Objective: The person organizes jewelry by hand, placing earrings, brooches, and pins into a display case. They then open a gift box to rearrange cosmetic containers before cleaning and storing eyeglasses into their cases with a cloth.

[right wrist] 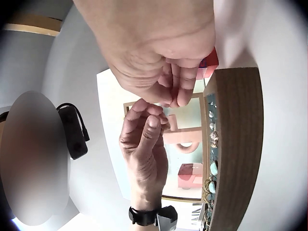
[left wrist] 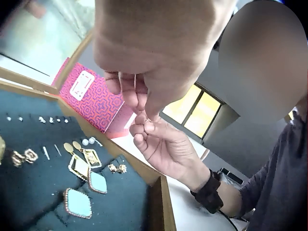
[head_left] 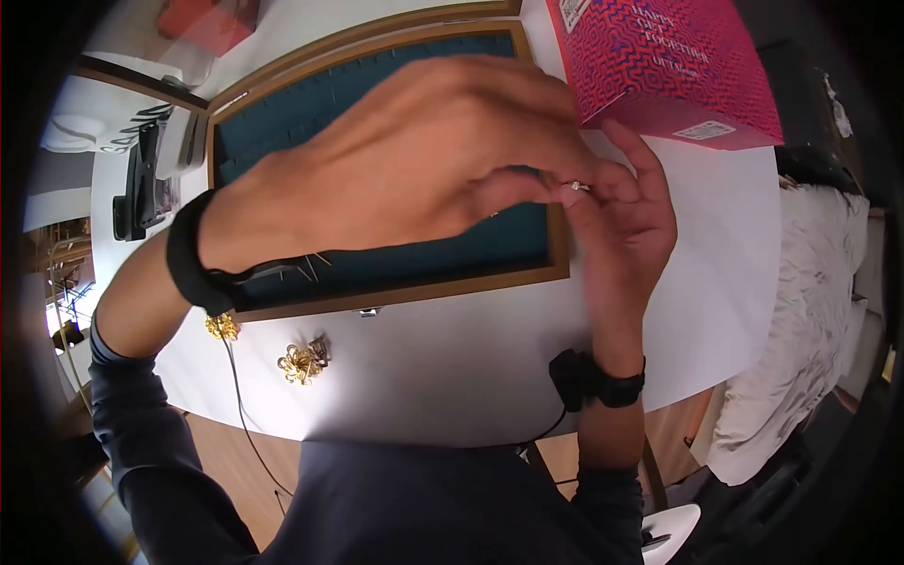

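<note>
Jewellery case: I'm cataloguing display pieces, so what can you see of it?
The jewellery case is rectangular, lying on the white table, its brown frame apparently wood. The lid, framed round a clear panel, stands open. A small metal clasp sits on the front. Inside, a teal, cloth-like lining carries earrings, some turquoise-coloured. The left hand passes over it, hiding part of it in the head view; no fingers visibly touch it.
</note>
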`<state>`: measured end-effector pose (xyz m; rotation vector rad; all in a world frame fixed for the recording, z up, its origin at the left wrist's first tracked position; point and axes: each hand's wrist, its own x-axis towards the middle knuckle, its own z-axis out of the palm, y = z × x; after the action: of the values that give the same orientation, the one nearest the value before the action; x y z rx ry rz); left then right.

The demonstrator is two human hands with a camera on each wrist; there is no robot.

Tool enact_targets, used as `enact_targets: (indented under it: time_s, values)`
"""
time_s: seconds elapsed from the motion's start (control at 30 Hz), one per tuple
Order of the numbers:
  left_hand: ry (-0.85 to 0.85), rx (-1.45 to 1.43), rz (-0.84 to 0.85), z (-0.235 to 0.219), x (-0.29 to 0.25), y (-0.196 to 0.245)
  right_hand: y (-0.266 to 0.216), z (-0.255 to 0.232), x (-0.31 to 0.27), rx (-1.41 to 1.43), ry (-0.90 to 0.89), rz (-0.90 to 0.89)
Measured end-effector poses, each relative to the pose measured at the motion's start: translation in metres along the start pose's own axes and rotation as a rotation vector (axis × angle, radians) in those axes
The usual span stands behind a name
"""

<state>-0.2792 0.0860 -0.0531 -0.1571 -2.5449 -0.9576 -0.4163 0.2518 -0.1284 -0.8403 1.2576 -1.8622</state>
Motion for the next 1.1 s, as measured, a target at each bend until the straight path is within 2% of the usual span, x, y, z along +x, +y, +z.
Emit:
enact_targets:
  time_s: [0.2,0.3,0.37,0.4,0.5,0.6,0.7,0.73,0.83,1.07,1.1]
  values:
    - [-0.061,-0.001,-0.051,0.013,0.005,-0.012,0.002,0.0,0.001,-0.019,-0.048,0.027]
    - [-0.023,-0.133,-0.109,0.011,0.006,-0.015,0.003,0.002,0.002,0.001,-0.012,0.023]
    - [0.064,-0.226,-0.345,0.001,0.009,-0.023,0.002,0.007,0.004,-0.028,0.071,0.012]
    - [0.141,-0.25,-0.345,-0.001,0.006,-0.043,0.002,0.007,0.004,-0.017,0.085,0.033]
    - [0.008,-0.171,-0.596,-0.025,0.009,-0.078,-0.003,0.004,0.005,-0.002,0.106,0.075]
    - [-0.051,-0.208,-0.684,-0.023,0.01,-0.087,-0.005,0.004,0.003,-0.012,0.103,0.074]
    - [-0.06,-0.144,-0.736,-0.019,0.02,-0.081,-0.003,0.002,0.002,-0.024,0.097,0.074]
    - [-0.112,-0.188,-0.753,-0.016,0.02,-0.092,-0.003,0.002,0.002,-0.032,0.095,0.075]
    - [-0.104,-0.456,-0.663,-0.015,0.018,-0.097,-0.004,0.002,0.003,-0.038,0.086,0.066]
    - [-0.096,-0.103,-0.761,-0.01,0.031,-0.09,-0.004,0.0,0.003,-0.036,0.059,0.05]
    - [-0.099,-0.119,-0.759,-0.012,0.032,-0.087,-0.004,-0.001,0.003,-0.035,0.055,0.046]
